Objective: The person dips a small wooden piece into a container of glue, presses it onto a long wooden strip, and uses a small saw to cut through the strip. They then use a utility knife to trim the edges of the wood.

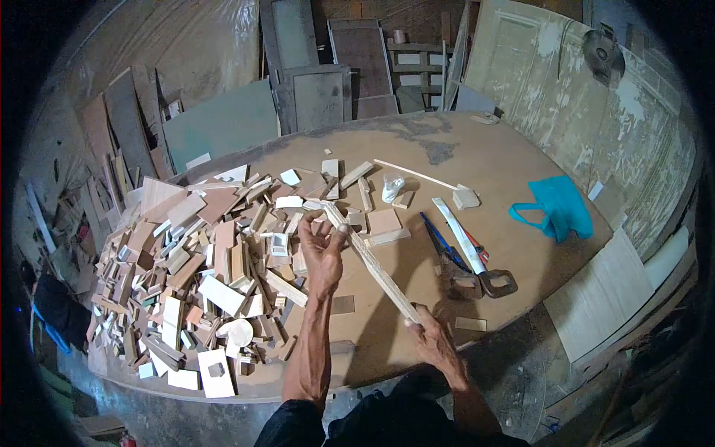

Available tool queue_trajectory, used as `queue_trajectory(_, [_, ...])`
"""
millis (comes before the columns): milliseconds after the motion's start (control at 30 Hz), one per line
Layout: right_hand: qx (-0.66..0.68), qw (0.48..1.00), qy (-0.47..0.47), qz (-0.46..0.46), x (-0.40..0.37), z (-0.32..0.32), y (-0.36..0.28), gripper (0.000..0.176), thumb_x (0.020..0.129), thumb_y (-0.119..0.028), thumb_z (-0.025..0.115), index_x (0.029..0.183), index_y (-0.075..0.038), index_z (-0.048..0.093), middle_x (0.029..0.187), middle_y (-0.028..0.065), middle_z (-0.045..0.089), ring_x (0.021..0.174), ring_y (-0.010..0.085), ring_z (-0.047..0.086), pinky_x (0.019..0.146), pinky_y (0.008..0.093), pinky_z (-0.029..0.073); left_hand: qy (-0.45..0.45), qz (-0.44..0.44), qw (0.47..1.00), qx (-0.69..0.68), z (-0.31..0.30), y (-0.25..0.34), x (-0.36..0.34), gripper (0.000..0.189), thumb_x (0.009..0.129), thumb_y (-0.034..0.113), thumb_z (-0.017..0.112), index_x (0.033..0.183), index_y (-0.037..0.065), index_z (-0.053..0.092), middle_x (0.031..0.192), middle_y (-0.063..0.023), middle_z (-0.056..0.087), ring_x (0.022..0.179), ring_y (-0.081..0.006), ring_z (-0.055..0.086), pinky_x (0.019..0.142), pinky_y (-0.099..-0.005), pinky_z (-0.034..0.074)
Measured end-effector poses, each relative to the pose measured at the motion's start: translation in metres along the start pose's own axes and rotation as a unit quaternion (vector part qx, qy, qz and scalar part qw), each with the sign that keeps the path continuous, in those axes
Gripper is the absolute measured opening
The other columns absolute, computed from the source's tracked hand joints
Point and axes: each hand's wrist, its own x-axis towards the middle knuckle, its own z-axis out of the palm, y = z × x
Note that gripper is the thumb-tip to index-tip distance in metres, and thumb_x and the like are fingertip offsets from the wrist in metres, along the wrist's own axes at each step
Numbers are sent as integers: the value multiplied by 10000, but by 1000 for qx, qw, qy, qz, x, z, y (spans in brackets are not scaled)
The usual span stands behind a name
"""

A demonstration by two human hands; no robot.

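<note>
A long, narrow wooden strip [378,272] slants over the table in front of me. My left hand [322,249] holds it near its far end, with the thumb against its side and the fingers bent. Around the near end, my right hand [436,344] is closed. Just left of my left hand spreads a big heap of wood offcuts [190,272] of mixed sizes, some white-faced. Beyond the strip, a flat wooden block [384,221] lies on the table. To the right of the strip is a handsaw [463,242] with a dark handle.
The brown table [514,167] has a curved edge. On it are a turquoise bag [566,208], a small clear container [392,188], a blue tool [441,242] and a thin stick [417,173] by a block. Panels and a worn door [536,59] lean behind.
</note>
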Motion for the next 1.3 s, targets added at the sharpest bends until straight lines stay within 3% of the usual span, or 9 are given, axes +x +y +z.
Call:
queue_trajectory(167, [288, 946, -51, 137, 4, 51, 18, 181, 1035, -246, 478, 1078, -78, 528, 750, 32, 625, 519, 85, 532, 441, 268, 421, 41, -115, 991, 53, 26, -61, -39, 546, 959, 117, 606, 1379, 82, 259, 897, -113, 595, 724, -186, 616, 587, -336, 529])
queue_trajectory(267, [344, 919, -20, 194, 11, 74, 16, 185, 1031, -242, 488, 1070, -64, 517, 742, 34, 619, 487, 100, 517, 427, 280, 418, -6, -178, 967, 182, 40, -81, -55, 480, 960, 152, 601, 1338, 25, 334, 819, -99, 558, 634, -157, 569, 546, -314, 493])
queue_trajectory(400, [87, 991, -85, 62, 17, 61, 21, 299, 1018, -269, 513, 1236, -66, 542, 923, 129, 666, 799, 213, 650, 683, 362, 526, -28, 19, 912, 410, 34, -108, -38, 516, 936, 220, 610, 1329, -16, 371, 881, -222, 611, 828, -383, 638, 716, -447, 513])
queue_trajectory(433, [145, 973, -134, 120, 18, 46, 8, 357, 1008, -279, 532, 1292, -62, 542, 1007, 155, 666, 951, 251, 642, 814, 378, 514, -72, -77, 906, 410, 35, -100, -29, 514, 920, 201, 595, 1339, -18, 392, 978, -298, 623, 889, -488, 617, 804, -520, 499])
queue_trajectory(533, [126, 984, -95, 77, 13, 46, 39, 337, 996, -260, 557, 1261, -53, 560, 993, 136, 664, 920, 235, 646, 803, 357, 519, -150, 28, 839, 522, 22, -120, -20, 514, 890, 153, 599, 1337, -17, 411, 1095, -319, 590, 935, -480, 618, 826, -532, 508])
queue_trajectory(567, [166, 976, -113, 87, 13, 49, 62, 312, 982, -228, 576, 1236, -45, 576, 1004, 133, 657, 929, 231, 642, 813, 344, 520, -209, -83, 806, 547, 20, -118, -16, 528, 838, 110, 627, 1314, -7, 433, 1142, -295, 536, 994, -467, 597, 844, -520, 517])
queue_trajectory(900, [120, 989, -16, 81, 29, 37, 87, 222, 945, -111, 578, 1142, -27, 636, 1006, 96, 669, 879, 171, 632, 761, 313, 516, -313, 2, 577, 754, 0, -166, -11, 654, 663, 103, 734, 1275, 72, 505, 1212, -162, 484, 1161, -336, 482, 920, -510, 471])
queue_trajectory(1133, [77, 995, 51, 46, 50, 40, 93, 230, 915, -72, 559, 1125, -11, 628, 1008, 169, 668, 939, 321, 656, 834, 379, 519, -156, 98, 602, 777, -24, -216, -24, 431, 875, 211, 559, 1304, 177, 556, 1319, -63, 488, 1252, -289, 442, 1052, -631, 322])
queue_trajectory(1300, [49, 989, 65, 125, 37, -3, 78, 280, 872, -55, 580, 1149, -21, 609, 1043, 199, 653, 979, 359, 640, 837, 432, 509, -151, 71, 637, 753, -31, -186, -28, 547, 843, 169, 573, 1383, 175, 488, 1378, -58, 451, 1314, -306, 398, 1083, -668, 260])
